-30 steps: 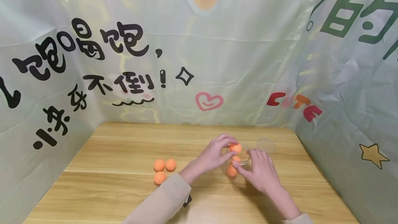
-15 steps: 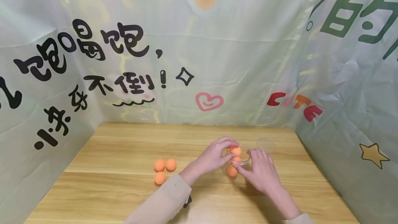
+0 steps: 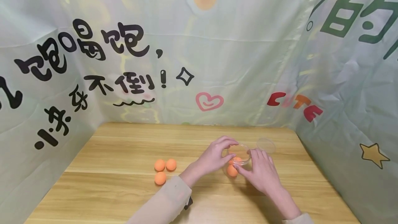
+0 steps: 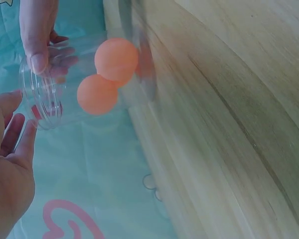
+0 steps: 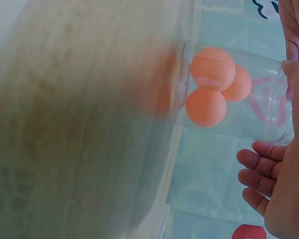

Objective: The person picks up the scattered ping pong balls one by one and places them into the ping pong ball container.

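A clear plastic jar [image 4: 74,107] stands upright on the table, its open mouth upward. Three orange balls [image 5: 213,69] lie at its bottom in the right wrist view. My right hand [image 3: 264,172] holds the jar by the rim, thumb on the near side and fingers on the right. On the other side of the mouth is my left hand [image 3: 214,153], its fingers and thumb spread at the rim with no ball between them; whether they touch the rim is hard to tell. Three more orange balls [image 3: 160,178] sit on the table to the left.
A clear round lid [image 3: 265,145] lies on the wooden table [image 3: 124,144] behind and right of the jar. Printed cloth [image 3: 248,61] walls the table at the back and both sides. A small black object [image 3: 188,203] shows beneath the left sleeve.
The ball my left hand held at the mouth has dropped into the jar. My left fingers stay at the rim. The right hand and the jar have not moved.
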A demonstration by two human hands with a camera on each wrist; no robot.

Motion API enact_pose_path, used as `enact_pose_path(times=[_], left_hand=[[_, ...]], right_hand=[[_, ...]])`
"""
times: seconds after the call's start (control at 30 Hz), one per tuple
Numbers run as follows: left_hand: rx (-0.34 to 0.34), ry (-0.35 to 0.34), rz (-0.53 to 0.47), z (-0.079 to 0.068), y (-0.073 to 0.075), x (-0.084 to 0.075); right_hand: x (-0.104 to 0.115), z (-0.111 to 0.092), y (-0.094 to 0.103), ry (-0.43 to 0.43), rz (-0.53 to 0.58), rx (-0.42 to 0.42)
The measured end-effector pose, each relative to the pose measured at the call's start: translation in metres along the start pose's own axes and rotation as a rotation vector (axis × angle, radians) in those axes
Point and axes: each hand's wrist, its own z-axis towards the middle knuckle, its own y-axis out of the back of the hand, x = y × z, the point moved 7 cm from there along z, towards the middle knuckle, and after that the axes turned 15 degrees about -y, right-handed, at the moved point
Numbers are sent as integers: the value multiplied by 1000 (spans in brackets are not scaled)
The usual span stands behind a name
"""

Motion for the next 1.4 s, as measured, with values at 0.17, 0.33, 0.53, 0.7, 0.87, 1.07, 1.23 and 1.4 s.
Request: enact_pose_path(times=[0.17,0.33,0.53,0.7,0.87,1.07,1.23,1.4], left_hand=[[-48,2,-23,-1,5,-3],[-102,17,-69,-1,13,-8],[-180,3,-88,-2,26,-14],[-248,-20,-99,-4,36,-17],[-307,-37,-98,-9,47,-21],[-363,-40,-87,-18,60,-25],[-386,-40,-52,-25,69,-28],[-412,-31,-26,-35,76,-30]], right_hand=[[0,-1,0,4,5,-4],[0,-1,0,1,4,-3],[-1,-1,-1,-16,1,13],[-2,-1,-1,-32,6,20],[-3,-1,-1,-55,0,39],[-3,0,-2,-63,-5,45],[-3,0,-3,-65,-3,49],[-2,0,-3,-66,-3,53]])
